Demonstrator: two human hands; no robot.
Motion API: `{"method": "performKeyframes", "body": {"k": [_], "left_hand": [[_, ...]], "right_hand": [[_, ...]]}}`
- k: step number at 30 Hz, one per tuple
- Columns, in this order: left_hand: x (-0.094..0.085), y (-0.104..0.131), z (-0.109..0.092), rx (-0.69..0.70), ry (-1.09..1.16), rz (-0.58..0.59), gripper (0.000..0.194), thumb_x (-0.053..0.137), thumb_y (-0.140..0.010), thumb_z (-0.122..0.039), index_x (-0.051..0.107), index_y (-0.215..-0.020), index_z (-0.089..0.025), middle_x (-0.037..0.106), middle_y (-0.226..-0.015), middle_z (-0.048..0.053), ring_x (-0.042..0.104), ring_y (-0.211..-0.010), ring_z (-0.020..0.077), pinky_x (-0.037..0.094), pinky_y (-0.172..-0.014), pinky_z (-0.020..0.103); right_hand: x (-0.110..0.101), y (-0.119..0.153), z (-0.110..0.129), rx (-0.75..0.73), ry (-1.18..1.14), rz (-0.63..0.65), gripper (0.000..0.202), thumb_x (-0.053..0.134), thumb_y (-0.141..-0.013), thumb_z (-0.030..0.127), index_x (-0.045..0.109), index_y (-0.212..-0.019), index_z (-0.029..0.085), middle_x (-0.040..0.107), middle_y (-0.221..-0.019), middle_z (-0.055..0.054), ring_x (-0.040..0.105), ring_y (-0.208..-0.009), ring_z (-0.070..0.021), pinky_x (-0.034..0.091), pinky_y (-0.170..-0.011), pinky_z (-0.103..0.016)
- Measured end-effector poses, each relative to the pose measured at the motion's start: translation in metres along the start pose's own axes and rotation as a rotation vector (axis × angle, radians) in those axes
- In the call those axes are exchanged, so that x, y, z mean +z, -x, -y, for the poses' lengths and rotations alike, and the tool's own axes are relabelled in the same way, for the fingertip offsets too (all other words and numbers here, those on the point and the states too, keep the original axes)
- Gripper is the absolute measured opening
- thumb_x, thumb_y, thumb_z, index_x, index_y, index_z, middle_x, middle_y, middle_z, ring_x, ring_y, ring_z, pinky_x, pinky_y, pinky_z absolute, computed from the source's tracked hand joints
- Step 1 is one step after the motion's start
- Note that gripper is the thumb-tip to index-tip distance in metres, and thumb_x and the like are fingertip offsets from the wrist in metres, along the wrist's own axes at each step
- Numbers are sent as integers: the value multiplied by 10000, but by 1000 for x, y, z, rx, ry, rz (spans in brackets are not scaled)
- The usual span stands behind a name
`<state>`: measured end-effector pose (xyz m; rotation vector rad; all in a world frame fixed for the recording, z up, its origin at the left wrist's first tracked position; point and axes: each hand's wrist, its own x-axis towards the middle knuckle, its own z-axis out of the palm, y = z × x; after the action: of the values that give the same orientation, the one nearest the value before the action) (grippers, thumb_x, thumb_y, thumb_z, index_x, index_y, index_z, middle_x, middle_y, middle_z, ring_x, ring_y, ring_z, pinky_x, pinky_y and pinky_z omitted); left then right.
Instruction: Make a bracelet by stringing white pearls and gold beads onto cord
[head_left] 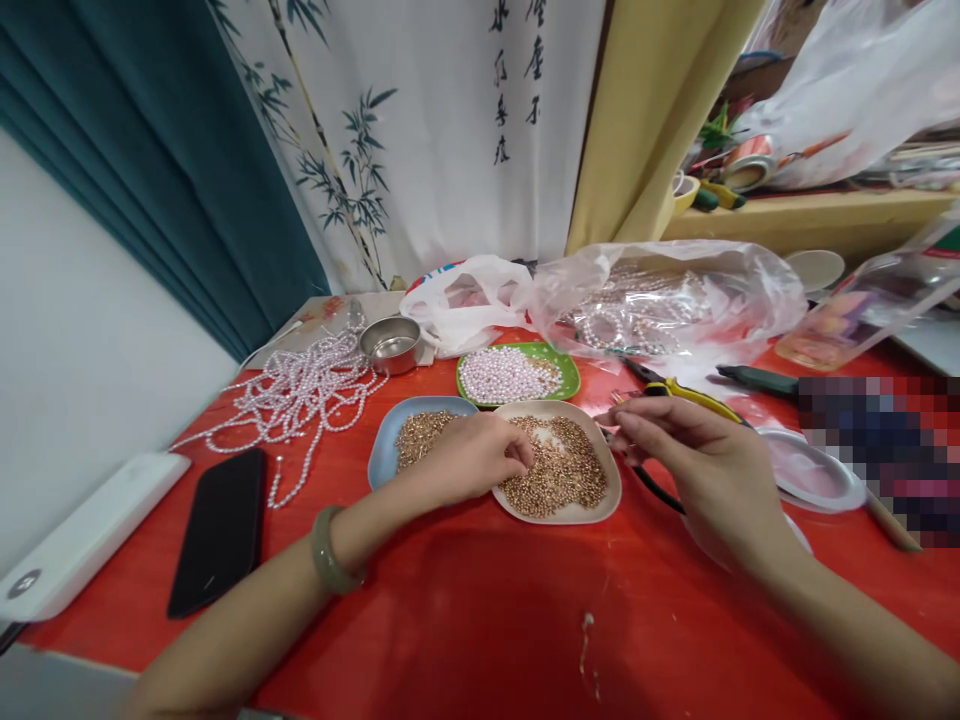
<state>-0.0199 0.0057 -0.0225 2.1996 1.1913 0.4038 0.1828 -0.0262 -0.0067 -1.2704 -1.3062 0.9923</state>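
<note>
My left hand [487, 455] reaches over the cream dish [559, 518], its fingertips pinched together at the gold beads [562, 475]. Anything between those fingertips is too small to make out. To the right of that dish my right hand [675, 450] is raised, thumb and index finger pressed together around something thin that I cannot make out. A blue dish [381, 450] with gold beads lies partly under my left wrist. Behind both is a green dish [571, 375] of pearly white beads with some gold ones. A thin beaded strand [585, 645] lies near the front.
Strings of white beads [300, 390], a metal bowl [391, 345] and a black phone [219, 530] are at left. Plastic bags [667, 300] lie behind the dishes. Yellow-handled pliers [697, 397], a round clear lid [814, 470] and a plastic container [840, 310] are at right.
</note>
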Motion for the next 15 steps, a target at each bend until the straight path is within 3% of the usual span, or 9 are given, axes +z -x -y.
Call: {"method": "performKeyframes", "body": {"k": [3, 9, 15], "left_hand": [[5, 0, 1, 65, -103, -11, 149, 549, -692, -159, 683, -739, -205, 686, -740, 34, 575, -700, 174, 333, -585, 277], [12, 0, -6, 49, -229, -18, 96, 595, -698, -214, 686, -725, -224, 681, -737, 36, 564, -776, 209, 319, -578, 283], [12, 0, -2, 19, -172, -24, 91, 586, -720, -218, 676, -710, -219, 678, -773, 46, 558, -799, 212, 344, -632, 300]], "right_hand": [[-3, -2, -4, -42, -7, -66, 92, 636, -728, 299, 638, -765, 216, 640, -706, -13, 568, -625, -140, 467, -615, -306], [-2, -1, -7, -68, -45, -43, 55, 629, -742, 280, 639, -759, 229, 600, -645, 18, 509, -554, -110, 425, -570, -280], [1, -1, -6, -57, -8, -23, 54, 639, -720, 276, 642, -720, 222, 596, -632, 21, 503, -551, -109, 415, -556, -272]]}}
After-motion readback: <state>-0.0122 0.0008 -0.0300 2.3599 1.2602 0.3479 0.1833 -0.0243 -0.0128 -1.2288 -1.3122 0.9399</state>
